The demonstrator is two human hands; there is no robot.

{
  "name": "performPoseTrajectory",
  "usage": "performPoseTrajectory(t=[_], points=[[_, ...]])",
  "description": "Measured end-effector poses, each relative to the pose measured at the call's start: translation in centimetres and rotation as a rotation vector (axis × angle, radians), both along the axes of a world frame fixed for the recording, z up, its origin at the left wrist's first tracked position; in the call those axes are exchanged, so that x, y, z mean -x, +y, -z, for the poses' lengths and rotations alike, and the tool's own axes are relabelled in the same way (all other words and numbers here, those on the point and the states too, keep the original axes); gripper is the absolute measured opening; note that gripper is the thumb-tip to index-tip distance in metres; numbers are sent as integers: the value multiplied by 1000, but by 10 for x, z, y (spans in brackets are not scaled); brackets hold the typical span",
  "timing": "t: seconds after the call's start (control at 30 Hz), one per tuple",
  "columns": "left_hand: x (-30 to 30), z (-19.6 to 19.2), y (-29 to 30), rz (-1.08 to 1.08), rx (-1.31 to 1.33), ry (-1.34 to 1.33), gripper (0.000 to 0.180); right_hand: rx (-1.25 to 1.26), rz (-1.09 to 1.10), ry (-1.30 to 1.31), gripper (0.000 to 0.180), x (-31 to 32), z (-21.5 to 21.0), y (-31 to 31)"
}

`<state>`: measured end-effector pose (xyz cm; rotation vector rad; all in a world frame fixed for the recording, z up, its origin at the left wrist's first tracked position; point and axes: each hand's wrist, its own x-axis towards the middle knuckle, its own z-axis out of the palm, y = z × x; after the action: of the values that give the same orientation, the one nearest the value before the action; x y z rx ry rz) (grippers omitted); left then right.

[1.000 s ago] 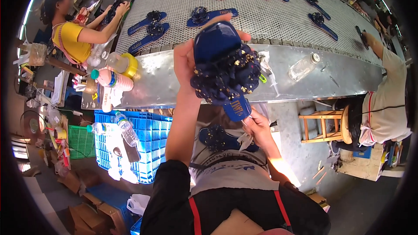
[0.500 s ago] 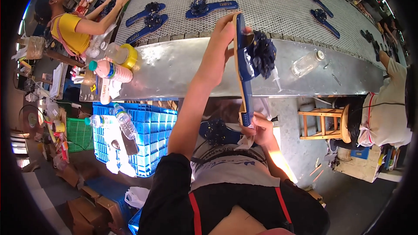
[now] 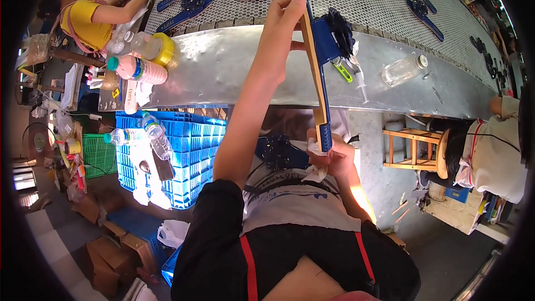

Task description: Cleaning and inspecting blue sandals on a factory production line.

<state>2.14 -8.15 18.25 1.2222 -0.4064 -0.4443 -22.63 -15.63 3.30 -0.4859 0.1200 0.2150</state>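
My left hand (image 3: 283,25) is closed round the toe end of a blue flat sandal (image 3: 326,40), held on edge with its heel downward. A dark flower ornament (image 3: 341,29) sits on its strap, facing right. My right hand (image 3: 339,157) is closed on a crumpled white cloth (image 3: 315,174) and touches the sandal's heel; the fingertips are partly hidden. A second blue sandal (image 3: 281,153) with a gold-flecked dark flower lies on my lap, below the held one.
A metal ledge (image 3: 223,72) runs before a mesh conveyor (image 3: 356,0) bearing several blue sandals. On the ledge are a green cutter (image 3: 343,71), a syringe (image 3: 359,78), a glass bottle (image 3: 404,71) and a pink-filled bottle (image 3: 138,69). Blue crates (image 3: 195,161) stand below left. Co-workers sit at both sides.
The held sandal has tilted, showing more of its sole edge. My right hand has turned, bringing the cloth up to the heel. The view has shifted, and the green cutter now shows.
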Motion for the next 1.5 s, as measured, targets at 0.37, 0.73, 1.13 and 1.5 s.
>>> performPoseTrajectory(t=[0.37, 0.73, 1.13, 1.5], points=[[-6, 11, -1, -40, -33, -23, 70, -42, 6, 43, 50, 4, 7, -3], [-8, 13, -1, -165, -15, -187, 65, -23, -88, 158, 46, 6, -15, 3], [20, -9, 6, -279, -214, -407, 63, -144, -114, 130, 40, 8, 7, 12], [32, -13, 4, -282, -189, -550, 53, -131, -85, 168, 50, 8, 14, 11]])
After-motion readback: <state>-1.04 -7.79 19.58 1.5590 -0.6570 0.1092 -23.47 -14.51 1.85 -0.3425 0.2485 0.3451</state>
